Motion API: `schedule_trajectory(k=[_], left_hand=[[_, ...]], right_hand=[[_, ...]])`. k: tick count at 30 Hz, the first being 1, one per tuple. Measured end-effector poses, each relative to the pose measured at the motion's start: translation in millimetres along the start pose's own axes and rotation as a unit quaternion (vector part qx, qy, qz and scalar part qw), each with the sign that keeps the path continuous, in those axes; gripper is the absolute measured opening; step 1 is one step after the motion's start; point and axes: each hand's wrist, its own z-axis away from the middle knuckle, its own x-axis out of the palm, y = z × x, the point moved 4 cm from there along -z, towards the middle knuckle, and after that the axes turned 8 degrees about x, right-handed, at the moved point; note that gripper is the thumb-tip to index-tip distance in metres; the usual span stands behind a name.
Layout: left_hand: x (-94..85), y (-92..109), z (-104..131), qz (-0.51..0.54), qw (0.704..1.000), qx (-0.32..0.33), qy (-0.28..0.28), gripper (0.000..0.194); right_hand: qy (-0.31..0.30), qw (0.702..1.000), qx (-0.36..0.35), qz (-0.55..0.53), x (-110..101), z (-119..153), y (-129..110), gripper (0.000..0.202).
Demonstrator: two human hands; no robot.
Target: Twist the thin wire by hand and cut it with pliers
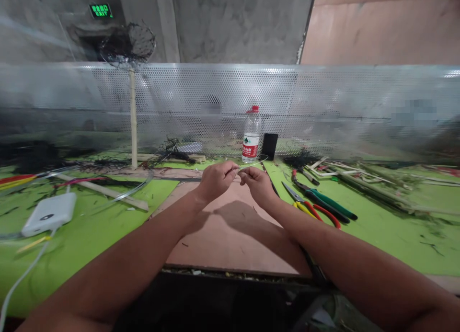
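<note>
Both hands meet above a tan board (237, 250), fingertips almost touching. My left hand (217, 178) is closed in a pinch, thumb against the bent fingers. Close beside it, my right hand (256, 181) pinches as well. A thin pale strand (253, 165) runs between the fingertips and curves up to the right behind my right hand; whether it is wire or a bamboo sliver I cannot tell. To the right of my right hand lie scissors (298, 197) with red and yellow handles and pliers (323, 200) with green grips.
Behind my hands stand a red-capped water bottle (250, 145) and a black phone (269, 146). A white power bank (50, 212) with a cable lies left. Bamboo strips (373, 188) are heaped right. A pole (133, 121) topped with dark mesh rises before a perforated metal screen (215, 87).
</note>
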Motion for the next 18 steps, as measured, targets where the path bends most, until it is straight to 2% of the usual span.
schedule_trajectory(k=[4,7,10,12,14,16,18], left_hand=[[-0.5,-7.1,1.7,0.012,1.0,-0.011,-0.006,0.032],[0.1,-12.7,2.3,0.019,1.0,-0.012,-0.016,0.033],[2.9,-15.6,2.9,0.027,0.999,-0.002,-0.028,0.031],[5.3,-15.1,3.5,0.024,0.999,0.009,-0.038,0.03],[7.4,-13.1,4.1,0.014,0.998,0.021,-0.052,0.03],[8.5,-11.0,4.6,-0.001,0.998,0.028,-0.064,0.031],[8.5,-10.4,4.8,-0.006,0.997,0.025,-0.072,0.032]], right_hand=[[-0.014,1.0,0.026,0.008,-5.3,0.6,-0.7,0.022],[0.057,0.994,0.027,0.085,-17.6,2.5,-7.1,0.027],[0.12,0.974,-0.062,0.181,-27.2,3.3,-20.8,0.02],[0.094,0.96,-0.138,0.226,-25.4,2.7,-26.7,0.018],[0.034,0.956,-0.16,0.244,-20.5,1.1,-24.4,0.019],[-0.022,0.963,-0.119,0.239,-16.3,-1.1,-15.6,0.016],[-0.049,0.968,-0.074,0.233,-14.0,-2.1,-7.9,0.015]])
